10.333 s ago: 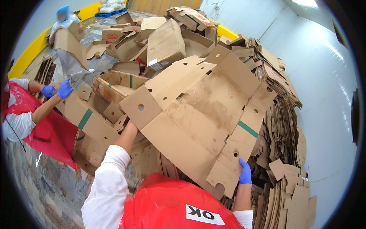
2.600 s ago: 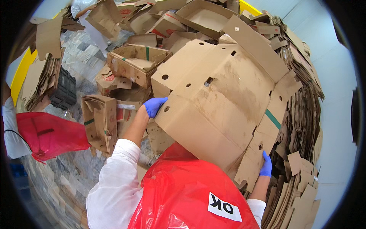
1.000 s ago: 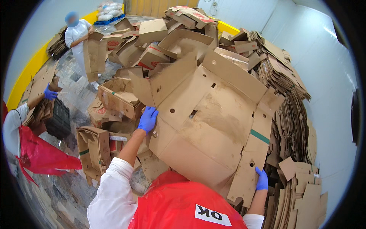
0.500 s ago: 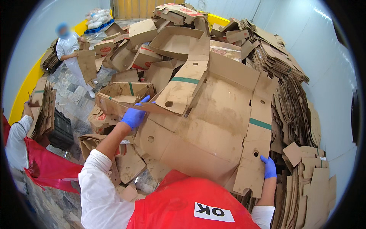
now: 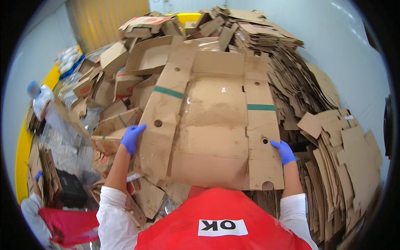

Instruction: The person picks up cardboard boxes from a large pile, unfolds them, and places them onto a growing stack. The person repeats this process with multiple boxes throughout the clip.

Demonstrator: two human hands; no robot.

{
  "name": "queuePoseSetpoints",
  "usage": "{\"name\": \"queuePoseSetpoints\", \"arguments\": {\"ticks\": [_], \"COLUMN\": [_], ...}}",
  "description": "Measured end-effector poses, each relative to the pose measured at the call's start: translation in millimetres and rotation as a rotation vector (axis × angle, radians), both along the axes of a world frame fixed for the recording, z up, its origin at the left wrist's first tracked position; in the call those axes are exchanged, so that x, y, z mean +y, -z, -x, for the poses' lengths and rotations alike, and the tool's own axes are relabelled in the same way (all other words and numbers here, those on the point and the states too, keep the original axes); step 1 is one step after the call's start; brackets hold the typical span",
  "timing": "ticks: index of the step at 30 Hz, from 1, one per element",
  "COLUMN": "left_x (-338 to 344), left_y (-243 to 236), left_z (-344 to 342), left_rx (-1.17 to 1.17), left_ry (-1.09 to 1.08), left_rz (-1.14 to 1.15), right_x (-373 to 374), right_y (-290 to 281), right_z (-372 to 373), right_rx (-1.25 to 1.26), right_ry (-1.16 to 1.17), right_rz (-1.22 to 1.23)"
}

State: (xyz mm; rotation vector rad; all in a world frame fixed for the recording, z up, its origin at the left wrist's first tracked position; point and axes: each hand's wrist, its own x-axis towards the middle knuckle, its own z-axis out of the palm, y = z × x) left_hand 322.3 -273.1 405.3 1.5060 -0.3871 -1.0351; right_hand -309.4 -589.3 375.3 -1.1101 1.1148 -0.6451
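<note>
A large opened-out cardboard box (image 5: 212,137) spreads in front of me, brown and stained, with green tape strips and round holes along both side flaps. At its left edge my left hand (image 5: 132,138), in a blue glove, is closed on the cardboard. My right hand (image 5: 284,151), gloved the same way, grips the right edge beside a round hole. Part of the fingers of both hands is hidden behind the sheet. The near edge of the box lies close to my red apron (image 5: 216,212).
Opened boxes (image 5: 150,54) heap up ahead and to the left. Stacks of flattened cardboard (image 5: 329,166) stand at the right. A person in white (image 5: 54,104) handles cardboard at the far left; another in a red apron (image 5: 71,227) is nearer, beside a dark crate (image 5: 71,187).
The left flap has swung outward and down, so the box lies flatter. My left hand has moved slightly left and down along with it. The view has turned to the right.
</note>
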Motion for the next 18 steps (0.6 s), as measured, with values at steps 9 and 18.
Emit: {"name": "queuePoseSetpoints", "arguments": {"ticks": [9,18], "left_x": [-29.1,-61.8], "left_y": [-26.5,-193.0], "left_z": [22.9,27.5], "left_rx": [-0.697,-0.722], "left_ry": [-0.029,0.110], "left_rz": [-0.001,0.403], "right_x": [41.3,87.9], "right_y": [-31.9,-160.3], "right_z": [-17.4,18.5], "right_rx": [-0.086,0.058], "right_ry": [0.101,0.261], "right_rz": [0.260,0.480]}}
